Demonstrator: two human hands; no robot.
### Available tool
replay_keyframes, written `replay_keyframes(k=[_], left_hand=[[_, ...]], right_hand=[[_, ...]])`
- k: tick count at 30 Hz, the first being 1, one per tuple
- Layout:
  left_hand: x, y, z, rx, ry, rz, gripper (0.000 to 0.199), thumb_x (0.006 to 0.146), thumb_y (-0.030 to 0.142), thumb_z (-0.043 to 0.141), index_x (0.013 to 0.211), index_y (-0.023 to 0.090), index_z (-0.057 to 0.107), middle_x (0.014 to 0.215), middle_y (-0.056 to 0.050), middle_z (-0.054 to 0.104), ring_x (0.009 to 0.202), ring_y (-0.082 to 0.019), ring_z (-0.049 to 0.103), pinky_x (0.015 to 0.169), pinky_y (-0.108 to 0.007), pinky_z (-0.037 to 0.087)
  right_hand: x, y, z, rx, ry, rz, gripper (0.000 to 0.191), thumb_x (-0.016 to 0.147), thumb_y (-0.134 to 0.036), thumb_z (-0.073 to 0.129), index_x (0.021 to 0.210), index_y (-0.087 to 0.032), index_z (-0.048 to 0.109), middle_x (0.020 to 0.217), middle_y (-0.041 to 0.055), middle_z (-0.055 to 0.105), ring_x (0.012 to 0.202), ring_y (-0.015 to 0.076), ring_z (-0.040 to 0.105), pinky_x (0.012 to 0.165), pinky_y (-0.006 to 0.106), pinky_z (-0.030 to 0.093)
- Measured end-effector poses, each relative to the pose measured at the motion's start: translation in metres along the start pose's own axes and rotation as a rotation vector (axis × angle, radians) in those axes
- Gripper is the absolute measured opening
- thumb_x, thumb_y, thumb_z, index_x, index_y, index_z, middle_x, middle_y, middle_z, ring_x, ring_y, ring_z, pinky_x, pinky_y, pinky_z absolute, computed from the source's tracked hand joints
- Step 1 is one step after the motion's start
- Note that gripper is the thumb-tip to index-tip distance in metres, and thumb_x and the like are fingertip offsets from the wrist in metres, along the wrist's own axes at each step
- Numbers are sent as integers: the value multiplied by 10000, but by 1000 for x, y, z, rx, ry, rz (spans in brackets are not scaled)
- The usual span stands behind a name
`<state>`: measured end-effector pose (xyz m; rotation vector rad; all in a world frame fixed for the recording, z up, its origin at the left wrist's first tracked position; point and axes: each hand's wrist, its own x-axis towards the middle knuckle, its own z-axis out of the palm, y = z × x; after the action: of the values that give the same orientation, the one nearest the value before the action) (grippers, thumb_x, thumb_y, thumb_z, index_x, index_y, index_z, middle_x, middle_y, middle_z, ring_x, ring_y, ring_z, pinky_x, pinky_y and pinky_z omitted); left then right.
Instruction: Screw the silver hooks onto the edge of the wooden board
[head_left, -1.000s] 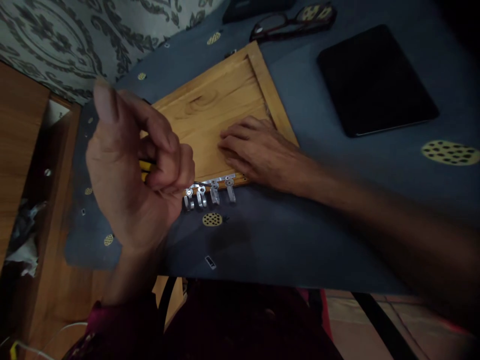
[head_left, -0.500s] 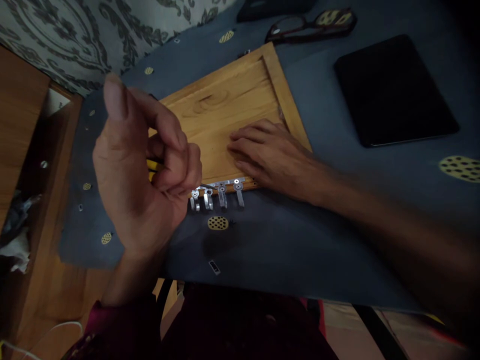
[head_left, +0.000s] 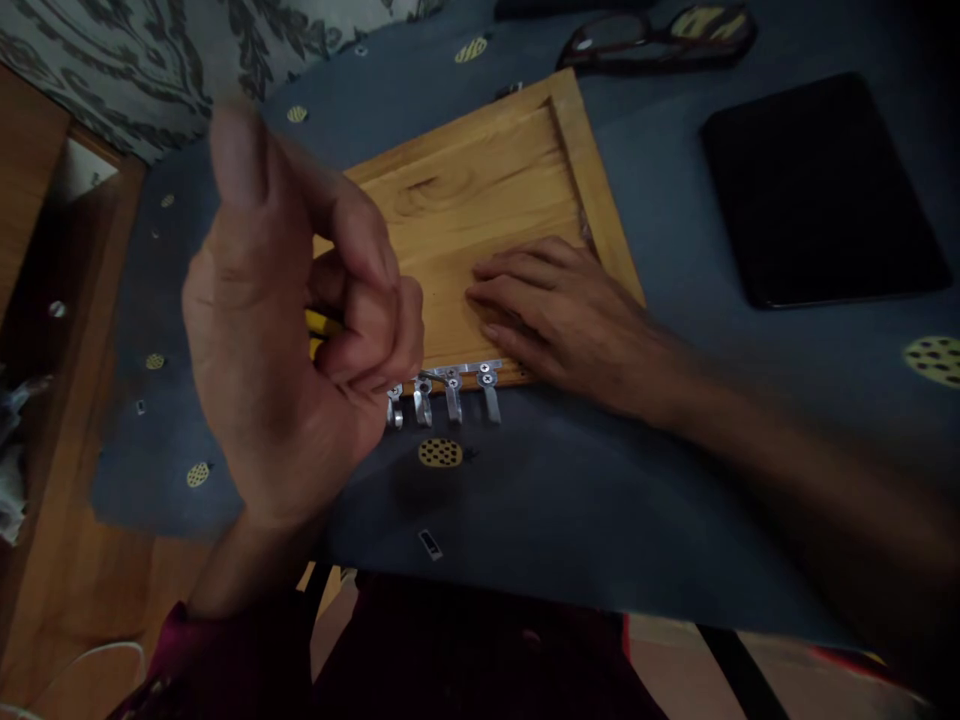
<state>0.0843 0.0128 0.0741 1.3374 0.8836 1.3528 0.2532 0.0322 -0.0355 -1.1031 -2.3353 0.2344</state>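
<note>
My left hand is curled around a yellow-and-black tool handle, its thumb pointing up. A thin metal shaft, like a screwdriver's, shows beyond the fingers and reaches the screws of a metal hook rail. Several silver hooks hang from this rail along the near edge of a framed wooden board. My right hand rests palm down on the board near its right side, fingers extended, holding nothing. Most of the handle is hidden by my left fingers.
Eyeglasses lie beyond the board on the blue tablecloth, and a black flat device lies to the right. Patterned fabric stands behind at the left. Wooden furniture adjoins the table's left side.
The view has shifted slightly, so the board, glasses and black device appear farther right. My left hand still grips the handle, and my right hand stays on the board.
</note>
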Motion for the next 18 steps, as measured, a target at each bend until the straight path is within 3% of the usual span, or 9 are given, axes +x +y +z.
replay_keyframes(k=[9, 15, 18], left_hand=[[0, 1, -1, -19, -13, -71, 628, 967, 584, 370, 503, 192, 526, 391, 57, 212, 275, -33, 181, 282, -211, 238], [0, 2, 2, 13, 10, -118, 591, 978, 512, 435, 488, 186, 487, 405, 58, 203, 283, -30, 172, 287, -222, 214], [0, 1, 1, 4, -66, -70, 595, 1028, 442, 357, 517, 181, 515, 416, 57, 220, 295, -23, 184, 309, -190, 245]], right_hand=[[-1, 1, 1, -8, -8, 3, 267, 985, -350, 430, 1094, -212, 631, 1250, 132, 649, 1159, 329, 559, 946, 543, 497], [0, 1, 1, -4, 8, -5, 260, 979, -301, 448, 1080, -172, 650, 1221, 150, 659, 1135, 324, 574, 950, 536, 502], [1, 0, 1, -9, -13, 14, 243, 972, -286, 459, 1070, -178, 654, 1220, 135, 661, 1143, 324, 571, 952, 532, 504]])
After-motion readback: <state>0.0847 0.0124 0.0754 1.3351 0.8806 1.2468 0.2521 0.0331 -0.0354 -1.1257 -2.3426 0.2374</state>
